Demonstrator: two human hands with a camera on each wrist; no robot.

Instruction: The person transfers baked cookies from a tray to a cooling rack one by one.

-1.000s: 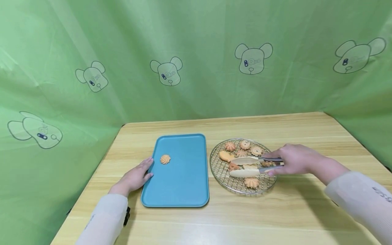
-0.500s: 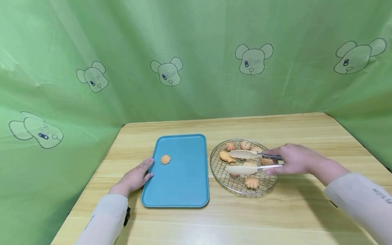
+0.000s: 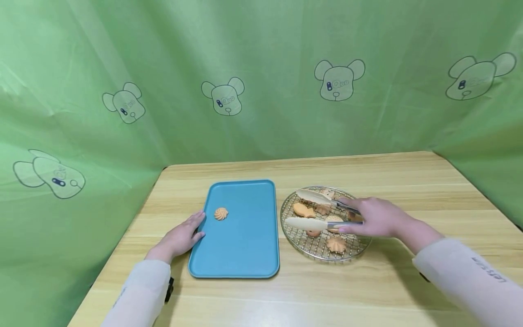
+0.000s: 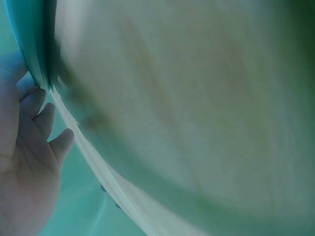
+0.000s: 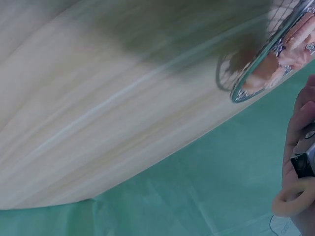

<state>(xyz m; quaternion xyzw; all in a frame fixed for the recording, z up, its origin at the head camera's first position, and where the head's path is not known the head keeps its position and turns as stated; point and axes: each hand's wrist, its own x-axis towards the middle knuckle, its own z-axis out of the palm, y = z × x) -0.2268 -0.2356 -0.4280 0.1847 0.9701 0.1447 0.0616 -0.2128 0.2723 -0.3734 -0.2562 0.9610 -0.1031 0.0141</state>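
My right hand (image 3: 380,219) grips a pair of metal tongs (image 3: 312,224) with cream-coloured tips. Spread apart, the tongs hang over a round wire rack (image 3: 291,238) with nothing visible between them. Several cookies lie on the rack, among them a fish-shaped cookie (image 3: 302,210) and a flower-shaped cookie (image 3: 336,245); the tongs and hand partly cover others. With relaxed fingers, my left hand (image 3: 178,238) touches the left edge of a blue tray (image 3: 245,245). One swirled cookie (image 3: 221,214) sits in the tray's left part. The left wrist view shows the left fingers (image 4: 34,101) by the tray's rim.
Tray and rack stand side by side on a wooden table (image 3: 310,290), a narrow gap between them. A green curtain (image 3: 278,131) printed with bear heads surrounds the table's back and sides. In the right wrist view, a tan ring (image 5: 295,196) shows near the right hand.
The tongs have moved left over the rack, and their tips have spread wider, the upper one swinging away from me. My right hand has shifted left. The left hand has stayed still.
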